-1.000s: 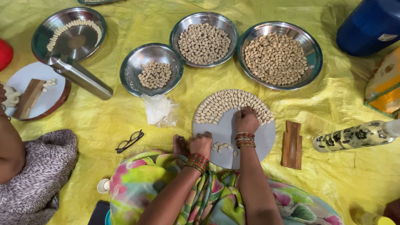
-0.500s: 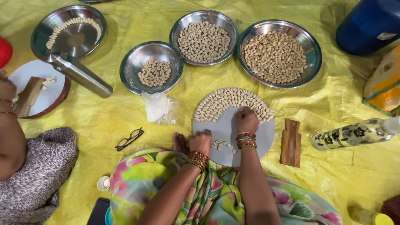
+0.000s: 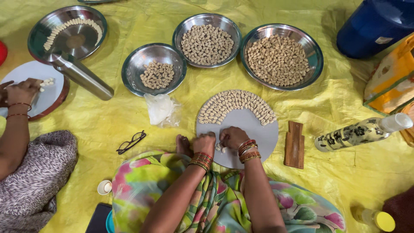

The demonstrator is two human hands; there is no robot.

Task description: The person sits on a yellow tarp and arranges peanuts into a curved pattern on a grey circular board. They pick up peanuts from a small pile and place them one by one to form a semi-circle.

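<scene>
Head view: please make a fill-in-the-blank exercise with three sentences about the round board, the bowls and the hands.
1. Both hands, left and right, rest on the round grey ____.
2. The pale pieces on the board lie in rows along its ____ edge.
3. Beyond the board stand three steel bowls; the smallest is the one on the ____.

Missing words: board; far; left

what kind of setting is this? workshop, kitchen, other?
Likely an informal floor workspace for hand-shaping small food pieces, not a fitted kitchen. People sit on a yellow plastic sheet; steel bowls hold small pale pieces; both hands, left hand and right hand, work at a round grey board lined with rows of them.
</scene>
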